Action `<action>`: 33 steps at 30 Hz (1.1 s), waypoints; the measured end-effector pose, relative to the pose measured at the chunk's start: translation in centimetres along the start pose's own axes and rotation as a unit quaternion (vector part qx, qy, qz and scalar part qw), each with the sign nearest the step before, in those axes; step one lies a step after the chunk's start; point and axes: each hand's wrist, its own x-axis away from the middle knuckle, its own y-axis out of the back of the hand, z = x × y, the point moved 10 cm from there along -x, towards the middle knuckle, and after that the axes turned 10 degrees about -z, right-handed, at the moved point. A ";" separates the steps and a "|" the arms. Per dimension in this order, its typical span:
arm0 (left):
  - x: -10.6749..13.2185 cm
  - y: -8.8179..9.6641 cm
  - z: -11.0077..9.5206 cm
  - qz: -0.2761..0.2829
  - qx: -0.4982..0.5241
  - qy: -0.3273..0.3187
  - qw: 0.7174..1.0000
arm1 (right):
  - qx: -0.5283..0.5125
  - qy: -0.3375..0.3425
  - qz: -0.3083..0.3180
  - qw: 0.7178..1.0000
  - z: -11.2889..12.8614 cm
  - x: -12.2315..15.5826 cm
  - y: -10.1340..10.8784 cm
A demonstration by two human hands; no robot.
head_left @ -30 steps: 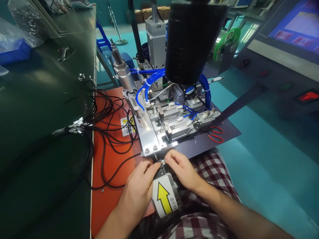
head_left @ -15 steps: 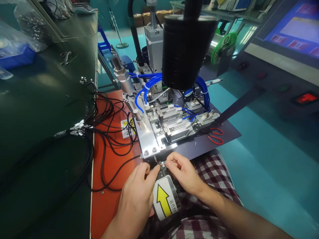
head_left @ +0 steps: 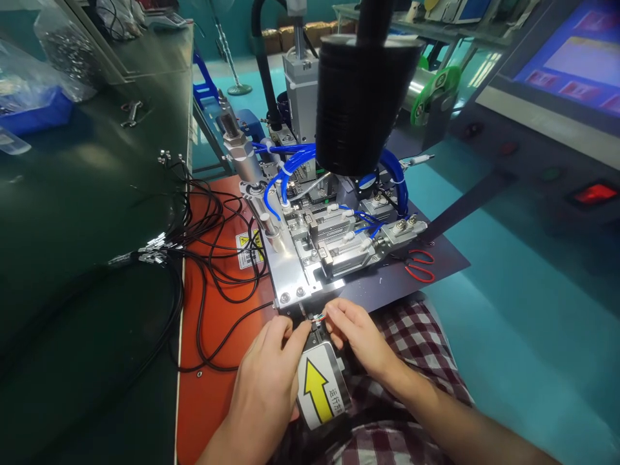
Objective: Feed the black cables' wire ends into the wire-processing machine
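My left hand (head_left: 268, 378) is closed, thumb and forefinger pinched at the end of a thin black cable (head_left: 223, 367) that runs in from the left. Short coloured wires (head_left: 318, 317), reddish and pale, stick out between the two hands. With its fingertips my right hand (head_left: 358, 336) pinches the free ends of these wires. Both hands are at the front edge of a metal machine (head_left: 290, 278), over a small dark fixture (head_left: 316, 336). Just below them lies a white label with a yellow arrow (head_left: 317, 391). The fingers hide the exact grip points.
Several black cables (head_left: 213, 258) with metal ends spread over the orange board (head_left: 203, 413) and green bench (head_left: 97, 258). Red-handled scissors (head_left: 420, 266) lie on the grey plate. A black nozzle (head_left: 365, 106) hangs above the machine. The control panel (head_left: 547, 123) stands at right.
My right hand has shifted slightly and its fingers have curled differently around the wire ends, showing more of the wires. The left hand holds its place.
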 end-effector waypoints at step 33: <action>-0.5 0.0 0.0 -0.056 0.092 0.034 0.994 | -0.026 -0.027 0.036 0.999 -0.9 -0.2 -0.8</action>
